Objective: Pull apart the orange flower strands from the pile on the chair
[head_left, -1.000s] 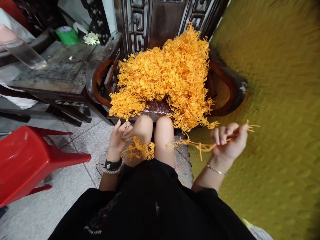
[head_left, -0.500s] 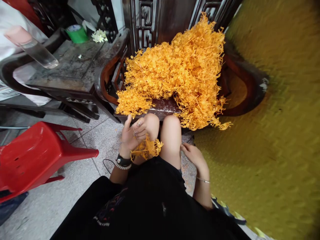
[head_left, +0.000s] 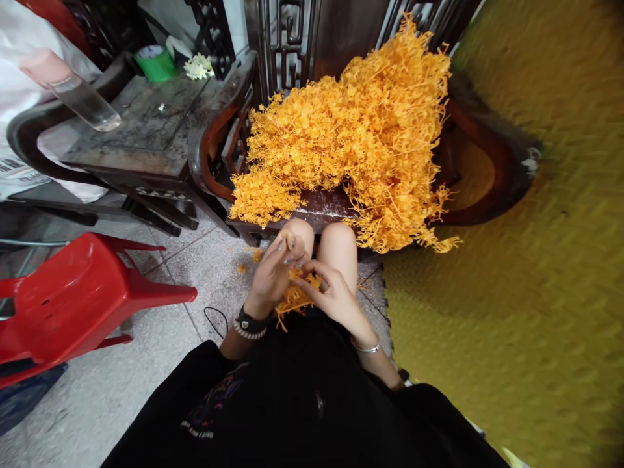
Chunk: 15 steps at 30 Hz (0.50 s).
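Grey speckled floor tiles [head_left: 121, 390] below, a yellow-green textured mat [head_left: 526, 325] to the right of the grip, and straight beyond it a dark carved wooden armchair [head_left: 325, 203] bearing a big, frizzy heap of orange thread-like strands [head_left: 361, 130]! Plenty of sense in that spot: the seat sits just ahead of the bare knees [head_left: 338, 244], so the heap looks an easy reach for either hand. Down at the lap, a small loose orange tuft [head_left: 295, 298] is right at the grip, low over the thighs, a handy meeting place for two hands. Left hand [head_left: 273, 273], fingers bent near the tuft's upper side; whether they pinch it, can't tell. Right hand [head_left: 336, 296], thumb and forefinger apart, orange showing beside the gap, a light pose that probably spares the fine strands. Left of the grip, orange scraps [head_left: 242, 268] dot the tiles, a glossy red plastic stool [head_left: 73, 292] farther out, seemingly leaving elbow room.
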Each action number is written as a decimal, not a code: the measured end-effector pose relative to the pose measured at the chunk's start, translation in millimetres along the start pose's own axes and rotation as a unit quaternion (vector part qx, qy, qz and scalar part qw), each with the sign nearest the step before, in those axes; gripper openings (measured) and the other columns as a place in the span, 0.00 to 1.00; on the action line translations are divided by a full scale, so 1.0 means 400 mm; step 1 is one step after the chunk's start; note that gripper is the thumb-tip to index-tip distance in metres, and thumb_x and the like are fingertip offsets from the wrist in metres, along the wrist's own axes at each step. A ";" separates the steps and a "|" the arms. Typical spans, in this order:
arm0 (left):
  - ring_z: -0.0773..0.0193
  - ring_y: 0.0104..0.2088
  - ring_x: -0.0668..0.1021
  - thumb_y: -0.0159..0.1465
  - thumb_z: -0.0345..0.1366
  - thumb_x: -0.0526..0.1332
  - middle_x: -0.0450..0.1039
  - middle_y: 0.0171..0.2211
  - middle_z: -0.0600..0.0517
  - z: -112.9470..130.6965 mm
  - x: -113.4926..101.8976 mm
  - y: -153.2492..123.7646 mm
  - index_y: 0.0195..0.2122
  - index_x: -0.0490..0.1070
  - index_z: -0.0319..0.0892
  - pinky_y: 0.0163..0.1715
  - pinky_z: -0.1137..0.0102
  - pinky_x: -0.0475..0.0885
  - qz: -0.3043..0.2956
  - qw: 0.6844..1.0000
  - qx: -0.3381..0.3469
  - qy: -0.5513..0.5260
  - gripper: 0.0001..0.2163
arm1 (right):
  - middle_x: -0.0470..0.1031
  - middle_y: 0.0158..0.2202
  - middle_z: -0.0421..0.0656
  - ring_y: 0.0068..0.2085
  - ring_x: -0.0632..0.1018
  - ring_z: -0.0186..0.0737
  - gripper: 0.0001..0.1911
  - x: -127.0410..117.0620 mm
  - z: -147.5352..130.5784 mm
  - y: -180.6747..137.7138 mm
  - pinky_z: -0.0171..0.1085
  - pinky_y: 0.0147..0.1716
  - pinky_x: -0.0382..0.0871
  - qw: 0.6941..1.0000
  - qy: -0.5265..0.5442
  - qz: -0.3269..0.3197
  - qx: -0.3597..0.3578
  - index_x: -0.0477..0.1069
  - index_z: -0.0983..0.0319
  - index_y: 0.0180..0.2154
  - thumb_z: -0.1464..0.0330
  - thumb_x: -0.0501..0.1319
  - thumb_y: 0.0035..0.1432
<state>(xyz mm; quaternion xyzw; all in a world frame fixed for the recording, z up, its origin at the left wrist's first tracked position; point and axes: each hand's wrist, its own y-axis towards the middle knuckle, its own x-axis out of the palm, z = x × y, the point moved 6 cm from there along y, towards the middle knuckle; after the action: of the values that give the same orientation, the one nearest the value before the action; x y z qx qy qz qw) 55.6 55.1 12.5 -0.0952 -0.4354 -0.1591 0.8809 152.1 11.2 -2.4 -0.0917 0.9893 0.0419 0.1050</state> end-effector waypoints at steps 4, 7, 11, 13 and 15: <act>0.67 0.28 0.65 0.60 0.40 0.64 0.61 0.27 0.54 0.010 -0.019 -0.007 0.28 0.69 0.42 0.32 0.73 0.64 0.002 0.987 0.043 0.157 0.09 | 0.74 0.34 0.43 0.38 0.75 0.42 0.08 0.013 0.005 -0.005 0.39 0.40 0.68 1.000 -0.013 0.008 -0.003 0.71 0.60 0.33 0.64 0.58 0.63; 0.65 0.33 0.67 0.57 0.39 0.67 0.65 0.31 0.52 0.012 -0.041 -0.013 0.32 0.72 0.42 0.37 0.73 0.64 0.002 0.963 0.054 0.265 0.07 | 0.72 0.32 0.43 0.36 0.74 0.42 0.06 -0.007 -0.008 -0.009 0.38 0.38 0.67 0.999 -0.021 0.039 -0.027 0.70 0.60 0.33 0.65 0.59 0.62; 0.66 0.31 0.66 0.57 0.34 0.67 0.66 0.29 0.54 -0.006 -0.059 -0.024 0.31 0.72 0.42 0.34 0.74 0.61 -0.035 0.933 -0.009 0.358 0.05 | 0.72 0.32 0.43 0.36 0.73 0.41 0.07 -0.025 -0.024 -0.006 0.38 0.37 0.66 0.996 -0.058 0.041 -0.046 0.69 0.59 0.31 0.65 0.59 0.62; 0.66 0.29 0.66 0.60 0.35 0.64 0.66 0.26 0.55 -0.019 -0.063 -0.028 0.28 0.73 0.40 0.32 0.74 0.60 -0.064 0.922 -0.054 0.378 0.06 | 0.71 0.30 0.42 0.34 0.72 0.40 0.08 -0.022 -0.023 -0.004 0.38 0.36 0.65 0.997 -0.071 0.018 -0.030 0.68 0.60 0.30 0.65 0.59 0.62; 0.68 0.27 0.65 0.62 0.38 0.62 0.65 0.23 0.55 -0.025 -0.071 -0.032 0.25 0.72 0.39 0.30 0.74 0.59 -0.068 0.925 -0.079 0.365 0.11 | 0.70 0.28 0.41 0.32 0.71 0.39 0.10 -0.018 -0.017 -0.004 0.38 0.36 0.64 0.998 -0.070 0.000 -0.006 0.68 0.60 0.29 0.64 0.59 0.61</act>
<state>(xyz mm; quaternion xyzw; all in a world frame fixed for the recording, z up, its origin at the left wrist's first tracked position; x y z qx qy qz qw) 42.2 45.9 -15.9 -0.0705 -0.0751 -0.2762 0.9556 158.0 10.3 5.7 -0.0893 0.9792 0.0542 0.1737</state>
